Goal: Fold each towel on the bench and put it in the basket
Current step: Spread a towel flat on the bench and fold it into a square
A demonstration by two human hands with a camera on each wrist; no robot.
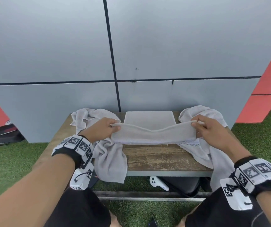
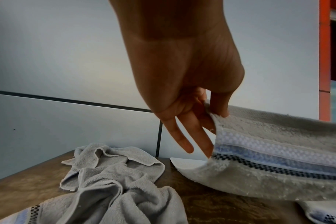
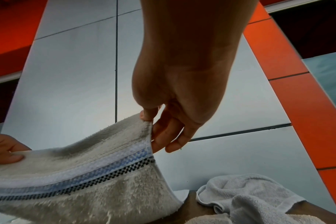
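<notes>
I have the towel (image 1: 153,134) pinched at both near corners. My left hand (image 1: 103,128) nips its corner between thumb and forefinger, the other fingers (image 2: 184,144) hanging straight beside the cloth. My right hand (image 1: 208,130) pinches the opposite corner the same way, spare fingers loosely curled behind it. The lifted edge sags in the middle between my hands; the far part of the towel lies flat on the bench (image 1: 161,159), reaching almost to the grey wall (image 1: 49,46) behind.

Open wood shows only in front of the towel, a bare strip running to the bench's near edge. On the left a crumpled towel (image 1: 105,156) spills over that near edge; another heap (image 1: 202,115) on the right does the same at the right corner. Both touch or sit just beside the one I hold, so sideways room is tight.

I see no basket in any view. The towel's band is white, blue and black check, with no readable writing. My wristbands (image 1: 77,145) carry square black-and-white code tags only.
</notes>
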